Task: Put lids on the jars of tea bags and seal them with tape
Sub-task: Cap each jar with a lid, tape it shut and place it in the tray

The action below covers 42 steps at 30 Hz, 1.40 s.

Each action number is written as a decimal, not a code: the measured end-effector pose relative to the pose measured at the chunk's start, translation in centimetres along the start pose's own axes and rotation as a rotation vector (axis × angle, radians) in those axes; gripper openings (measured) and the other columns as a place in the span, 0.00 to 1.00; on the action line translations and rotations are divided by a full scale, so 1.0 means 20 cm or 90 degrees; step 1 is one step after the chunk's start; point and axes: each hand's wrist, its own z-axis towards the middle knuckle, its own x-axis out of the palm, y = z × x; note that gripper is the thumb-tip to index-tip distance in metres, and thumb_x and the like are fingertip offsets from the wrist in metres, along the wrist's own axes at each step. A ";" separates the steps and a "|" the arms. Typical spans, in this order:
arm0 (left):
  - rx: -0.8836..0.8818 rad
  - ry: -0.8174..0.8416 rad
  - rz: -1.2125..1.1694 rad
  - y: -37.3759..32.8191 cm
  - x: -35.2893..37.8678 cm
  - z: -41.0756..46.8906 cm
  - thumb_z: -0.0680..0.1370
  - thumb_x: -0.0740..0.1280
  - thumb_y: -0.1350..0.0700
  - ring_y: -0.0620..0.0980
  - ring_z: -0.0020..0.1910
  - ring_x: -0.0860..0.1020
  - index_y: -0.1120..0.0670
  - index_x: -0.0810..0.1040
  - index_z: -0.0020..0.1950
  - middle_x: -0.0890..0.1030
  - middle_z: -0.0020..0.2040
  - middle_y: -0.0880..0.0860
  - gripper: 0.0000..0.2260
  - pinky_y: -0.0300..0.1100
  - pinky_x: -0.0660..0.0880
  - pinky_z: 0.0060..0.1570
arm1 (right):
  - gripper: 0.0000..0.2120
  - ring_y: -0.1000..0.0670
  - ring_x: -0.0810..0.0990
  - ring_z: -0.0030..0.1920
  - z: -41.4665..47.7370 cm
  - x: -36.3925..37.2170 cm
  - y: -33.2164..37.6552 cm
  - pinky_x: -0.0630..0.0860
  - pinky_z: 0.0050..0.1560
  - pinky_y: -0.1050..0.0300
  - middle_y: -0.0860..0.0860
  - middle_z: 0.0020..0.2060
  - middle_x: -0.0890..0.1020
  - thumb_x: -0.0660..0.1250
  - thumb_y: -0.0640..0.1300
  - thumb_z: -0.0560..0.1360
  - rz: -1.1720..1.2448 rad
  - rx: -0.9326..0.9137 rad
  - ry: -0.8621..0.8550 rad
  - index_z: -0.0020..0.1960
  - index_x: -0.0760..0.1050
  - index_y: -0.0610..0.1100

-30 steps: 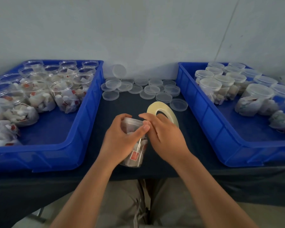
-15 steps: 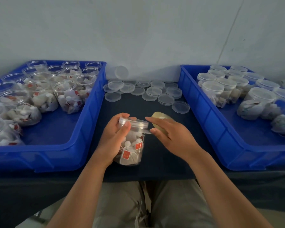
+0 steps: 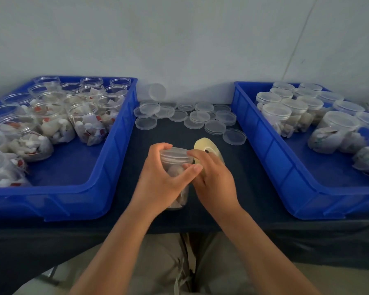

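The clear plastic jar [image 3: 176, 161] of tea bags has its see-through lid [image 3: 175, 150] on, over the dark table [image 3: 175, 133] between two blue plastic bins [image 3: 119, 145]. Left hand [image 3: 160, 182] wraps round its body, thumb across the front. Right hand [image 3: 215, 179] grips the pale yellowish tape roll [image 3: 207, 147], index finger on the lid's rim.

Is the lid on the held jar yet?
On. A clear round plastic lid caps the clear plastic jar of tea bags the left hand grips.

A table [image 3: 254, 167] draped in dark cloth stands against a plain pale grey wall [image 3: 179, 39].
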 end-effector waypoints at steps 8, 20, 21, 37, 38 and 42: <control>-0.002 0.000 -0.011 0.03 -0.02 0.08 0.56 0.77 0.29 0.34 0.50 0.80 0.36 0.69 0.57 0.79 0.53 0.42 0.34 0.36 0.79 0.43 | 0.28 0.74 0.72 0.58 0.03 -0.18 -0.03 0.71 0.51 0.69 0.64 0.65 0.74 0.58 0.68 0.82 0.013 -0.013 0.176 0.79 0.54 0.72; -0.032 -0.007 -0.127 0.06 -0.06 0.15 0.63 0.78 0.32 0.41 0.46 0.85 0.37 0.75 0.53 0.82 0.50 0.36 0.24 0.35 0.81 0.39 | 0.16 0.62 0.79 0.41 0.04 -0.26 0.02 0.69 0.28 0.63 0.56 0.33 0.77 0.55 0.69 0.80 -0.102 0.000 0.208 0.63 0.69 0.65; -0.032 -0.017 -0.131 0.07 -0.06 0.15 0.63 0.78 0.33 0.41 0.46 0.85 0.38 0.75 0.53 0.82 0.50 0.37 0.24 0.34 0.80 0.38 | 0.12 0.60 0.79 0.39 0.04 -0.27 0.05 0.70 0.27 0.62 0.56 0.33 0.77 0.55 0.67 0.81 -0.103 -0.001 0.215 0.57 0.70 0.63; -0.003 -0.024 -0.001 0.05 0.06 0.20 0.59 0.78 0.29 0.43 0.45 0.85 0.31 0.72 0.53 0.82 0.49 0.42 0.28 0.48 0.85 0.46 | 0.07 0.59 0.67 0.35 -0.17 -0.54 0.43 0.64 0.35 0.64 0.56 0.37 0.68 0.52 0.56 0.88 -0.286 0.124 0.376 0.51 0.59 0.59; -0.004 -0.031 0.013 0.05 0.07 0.21 0.59 0.78 0.28 0.43 0.46 0.85 0.32 0.71 0.53 0.82 0.50 0.41 0.28 0.49 0.85 0.47 | 0.07 0.59 0.67 0.36 -0.17 -0.55 0.43 0.65 0.37 0.65 0.56 0.37 0.68 0.52 0.56 0.88 -0.293 0.121 0.378 0.51 0.59 0.59; 0.003 -0.071 0.055 0.02 0.11 0.21 0.59 0.76 0.26 0.33 0.47 0.80 0.31 0.70 0.53 0.80 0.48 0.36 0.28 0.40 0.81 0.46 | 0.02 0.60 0.71 0.44 -0.20 -0.56 0.42 0.66 0.42 0.64 0.60 0.45 0.72 0.53 0.56 0.88 -0.272 0.164 0.418 0.61 0.63 0.61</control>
